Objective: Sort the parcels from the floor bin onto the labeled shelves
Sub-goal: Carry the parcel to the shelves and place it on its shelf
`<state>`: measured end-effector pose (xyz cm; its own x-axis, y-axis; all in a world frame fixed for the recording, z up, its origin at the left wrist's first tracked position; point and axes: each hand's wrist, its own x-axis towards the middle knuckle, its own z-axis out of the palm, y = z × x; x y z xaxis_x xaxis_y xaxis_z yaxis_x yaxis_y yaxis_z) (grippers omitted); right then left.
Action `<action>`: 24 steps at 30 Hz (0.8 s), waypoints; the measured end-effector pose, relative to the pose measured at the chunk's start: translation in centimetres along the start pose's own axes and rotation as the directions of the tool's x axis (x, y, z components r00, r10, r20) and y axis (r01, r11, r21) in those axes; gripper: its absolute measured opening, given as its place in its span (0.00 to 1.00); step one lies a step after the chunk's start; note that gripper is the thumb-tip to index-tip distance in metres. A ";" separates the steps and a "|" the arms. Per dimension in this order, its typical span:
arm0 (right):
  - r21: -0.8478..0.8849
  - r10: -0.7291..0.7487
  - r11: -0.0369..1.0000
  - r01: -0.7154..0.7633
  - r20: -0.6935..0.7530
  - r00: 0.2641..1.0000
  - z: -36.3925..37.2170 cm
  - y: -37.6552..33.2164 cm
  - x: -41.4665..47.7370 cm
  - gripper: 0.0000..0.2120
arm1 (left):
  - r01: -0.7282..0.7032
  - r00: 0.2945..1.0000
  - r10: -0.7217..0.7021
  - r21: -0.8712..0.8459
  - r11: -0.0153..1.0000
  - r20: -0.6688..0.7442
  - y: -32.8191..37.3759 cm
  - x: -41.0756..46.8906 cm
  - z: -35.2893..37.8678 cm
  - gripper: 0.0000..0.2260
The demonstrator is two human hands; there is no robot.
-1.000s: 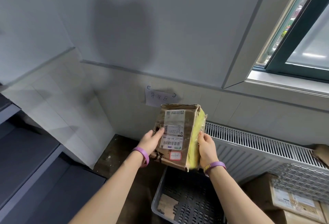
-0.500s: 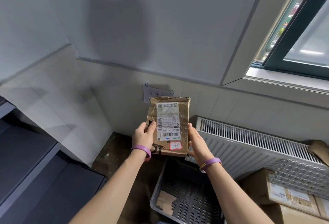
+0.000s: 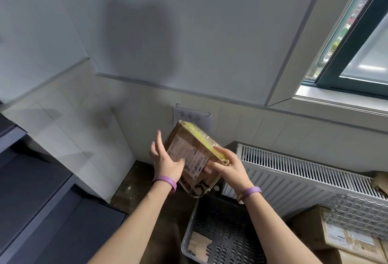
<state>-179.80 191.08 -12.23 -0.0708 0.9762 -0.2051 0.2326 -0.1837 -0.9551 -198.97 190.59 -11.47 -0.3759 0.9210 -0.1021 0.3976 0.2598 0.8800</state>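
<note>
A brown cardboard parcel (image 3: 190, 154) with a white shipping label and yellow tape along one edge is tilted in the air above the grey floor bin (image 3: 188, 234). My right hand (image 3: 227, 167) grips its right side, fingers over the taped edge and thumb on the label face. My left hand (image 3: 164, 158) is at the parcel's left edge with its fingers spread and straight, the thumb touching the label. Both wrists wear purple bands. A handwritten paper label (image 3: 190, 115) is stuck on the wall just behind the parcel.
A white radiator (image 3: 294, 171) runs along the wall to the right. Cardboard boxes (image 3: 346, 240) and a sheet of bubble wrap (image 3: 354, 207) lie at lower right. Dark shelf surfaces (image 3: 31, 190) stand at left. A scrap of cardboard (image 3: 198, 244) lies in the bin.
The parcel has been rotated from upright to a tilt, its top swung leftward. My left hand has opened its fingers, and my right hand has shifted onto the taped edge.
</note>
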 end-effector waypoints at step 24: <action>0.143 -0.041 0.990 0.011 0.207 0.978 8.1 -1.6 0.6 0.25 | 0.102 0.944 -0.094 0.010 0.995 -0.315 -3.3 1.0 -7.1 0.19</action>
<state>-188.06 191.05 -12.52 -0.2791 0.9380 -0.2057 0.0905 -0.1876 -0.9781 -206.56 188.57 -11.21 -0.6560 0.7540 -0.0328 0.3653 0.3552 0.8605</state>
